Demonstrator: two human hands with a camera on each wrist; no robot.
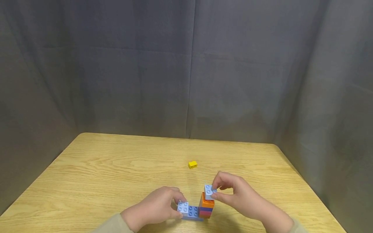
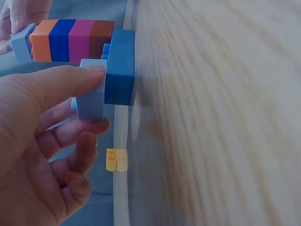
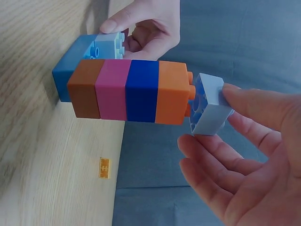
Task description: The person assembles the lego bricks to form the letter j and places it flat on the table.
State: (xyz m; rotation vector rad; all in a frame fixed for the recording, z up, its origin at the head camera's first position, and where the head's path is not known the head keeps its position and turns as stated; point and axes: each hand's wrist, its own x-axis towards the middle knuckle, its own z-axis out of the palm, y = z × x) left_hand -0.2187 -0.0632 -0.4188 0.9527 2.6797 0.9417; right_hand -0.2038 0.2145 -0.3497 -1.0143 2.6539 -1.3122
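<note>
A long blue brick (image 1: 193,212) lies on the table near its front. My left hand (image 1: 157,205) pinches a light blue brick (image 2: 91,102) between thumb and fingers, seated on the long brick's left end. At the right end rises a stack: a brown brick (image 3: 86,89) lowest, then a pink brick (image 3: 112,89), a dark blue brick (image 3: 142,91) and an orange brick (image 3: 172,92) on top. Just over the orange studs, my right hand (image 1: 242,195) pinches a second light blue brick (image 3: 210,103). That brick is tilted, with its hollow underside facing the studs.
A small yellow brick (image 1: 192,164) lies on its own farther back on the wooden table (image 1: 116,168), its hollow side showing. Grey curtains (image 1: 186,71) hang behind the table and along both sides.
</note>
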